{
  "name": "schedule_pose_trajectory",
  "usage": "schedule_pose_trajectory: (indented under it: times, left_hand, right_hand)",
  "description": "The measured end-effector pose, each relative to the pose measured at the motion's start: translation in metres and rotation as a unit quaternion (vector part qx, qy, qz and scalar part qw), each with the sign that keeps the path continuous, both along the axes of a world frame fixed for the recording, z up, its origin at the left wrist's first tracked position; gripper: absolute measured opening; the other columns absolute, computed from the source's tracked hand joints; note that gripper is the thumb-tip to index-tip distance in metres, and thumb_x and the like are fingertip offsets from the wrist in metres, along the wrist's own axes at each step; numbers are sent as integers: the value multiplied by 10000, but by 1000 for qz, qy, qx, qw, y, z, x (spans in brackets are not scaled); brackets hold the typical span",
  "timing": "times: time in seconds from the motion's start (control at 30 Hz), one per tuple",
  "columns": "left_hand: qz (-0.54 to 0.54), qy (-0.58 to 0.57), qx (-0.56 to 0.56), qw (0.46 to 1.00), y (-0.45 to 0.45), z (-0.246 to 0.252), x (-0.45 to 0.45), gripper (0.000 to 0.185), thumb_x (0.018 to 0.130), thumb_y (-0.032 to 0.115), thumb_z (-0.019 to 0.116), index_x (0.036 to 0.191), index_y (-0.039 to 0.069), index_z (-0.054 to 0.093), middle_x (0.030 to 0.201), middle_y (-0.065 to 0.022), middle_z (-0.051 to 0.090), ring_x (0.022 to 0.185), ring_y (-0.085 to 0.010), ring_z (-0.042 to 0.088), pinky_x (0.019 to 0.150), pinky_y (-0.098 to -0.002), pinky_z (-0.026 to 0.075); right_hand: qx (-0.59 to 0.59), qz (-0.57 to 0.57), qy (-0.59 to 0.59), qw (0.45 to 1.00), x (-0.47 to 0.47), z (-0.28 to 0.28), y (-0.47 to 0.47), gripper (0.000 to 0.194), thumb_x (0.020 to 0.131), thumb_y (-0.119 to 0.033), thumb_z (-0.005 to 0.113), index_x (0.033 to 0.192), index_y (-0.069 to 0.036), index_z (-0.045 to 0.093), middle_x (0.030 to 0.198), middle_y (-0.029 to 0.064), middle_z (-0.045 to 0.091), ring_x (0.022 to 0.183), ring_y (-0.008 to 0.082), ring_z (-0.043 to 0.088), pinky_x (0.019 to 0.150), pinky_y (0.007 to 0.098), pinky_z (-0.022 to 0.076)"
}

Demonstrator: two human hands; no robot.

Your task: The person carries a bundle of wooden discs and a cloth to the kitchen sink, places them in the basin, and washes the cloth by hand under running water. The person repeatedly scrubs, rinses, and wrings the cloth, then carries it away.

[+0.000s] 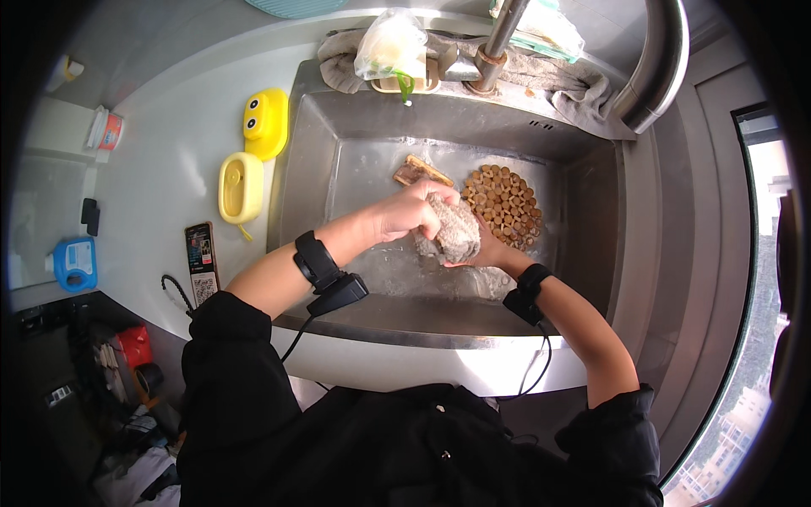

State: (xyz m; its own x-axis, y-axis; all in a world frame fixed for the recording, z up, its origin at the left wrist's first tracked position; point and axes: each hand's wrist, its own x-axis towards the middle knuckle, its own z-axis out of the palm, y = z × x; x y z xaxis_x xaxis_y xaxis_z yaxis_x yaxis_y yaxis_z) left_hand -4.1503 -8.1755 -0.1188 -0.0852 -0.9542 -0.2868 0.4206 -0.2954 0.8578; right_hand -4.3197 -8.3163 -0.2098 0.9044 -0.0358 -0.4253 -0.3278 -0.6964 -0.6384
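Note:
Above the floor of a stainless steel sink (374, 165), my two hands hold a bunched, grey-beige cloth (451, 228). My left hand (412, 212) grips it from the upper left, fingers curled into the fabric. From the right and below, my right hand (485, 244) supports the cloth; part of that hand is hidden behind it. Just beyond my left hand lies a brown block-like piece (422, 171), perhaps wood, on the sink floor. A round mat of wooden discs (504, 203) rests to the right, near my right hand. Wet patches shine on the metal.
A steel faucet (500, 38) rises behind the sink, beside a plastic bag (393, 44) and a rumpled towel (580, 98). Left on the counter are a yellow container with eyes (266, 123), a pale yellow dish (241, 189) and a phone (201, 253). Cables hang from both wrist straps.

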Motion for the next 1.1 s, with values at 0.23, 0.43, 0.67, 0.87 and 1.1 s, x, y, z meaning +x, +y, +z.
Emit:
schedule_pose_trajectory:
  times: [0.23, 0.43, 0.67, 0.87, 1.1]
  left_hand:
    - [68, 206, -158, 963, 1, 34, 21, 327, 643, -4, 473, 968, 2, 508, 1021, -113, 567, 985, -226, 563, 905, -321, 438]
    - [85, -328, -237, 911, -11, 18, 4, 221, 812, 223, 590, 844, 16, 518, 829, -33, 553, 786, -121, 499, 723, -264, 407]
    - [153, -598, -259, 743, -17, -4, -30, 245, 787, 333, 623, 838, 99, 573, 736, -113, 563, 658, -310, 596, 567, -403, 475]
    - [143, -636, -233, 722, -17, -25, -26, 179, 799, 233, 586, 897, 87, 620, 842, -116, 644, 737, -300, 624, 624, -376, 507]
    - [135, -683, -146, 703, -20, -44, -20, 269, 862, 270, 491, 831, 46, 638, 823, -166, 647, 743, -350, 611, 695, -430, 484]
  right_hand:
    - [651, -423, -87, 625, 11, 37, 6, 627, 625, -84, 475, 1248, -20, 447, 1232, 121, 524, 1110, 294, 497, 965, 410, 383]
    - [786, -352, -163, 481, 31, 64, 18, 525, 807, -328, 397, 1251, -55, 451, 1280, 137, 488, 1176, 314, 460, 1019, 492, 317]
    - [647, -488, -57, 583, 43, 49, 37, 627, 847, -652, 305, 1087, -136, 568, 1091, 98, 598, 1033, 255, 562, 865, 444, 461]
    - [592, -454, 19, 666, 36, 36, 45, 607, 851, -635, 336, 1084, -130, 577, 1059, 89, 615, 993, 241, 578, 846, 429, 472]
    - [580, -493, -3, 648, 34, 25, 55, 537, 902, -506, 348, 1148, -65, 529, 1091, 120, 594, 940, 279, 581, 793, 455, 483]
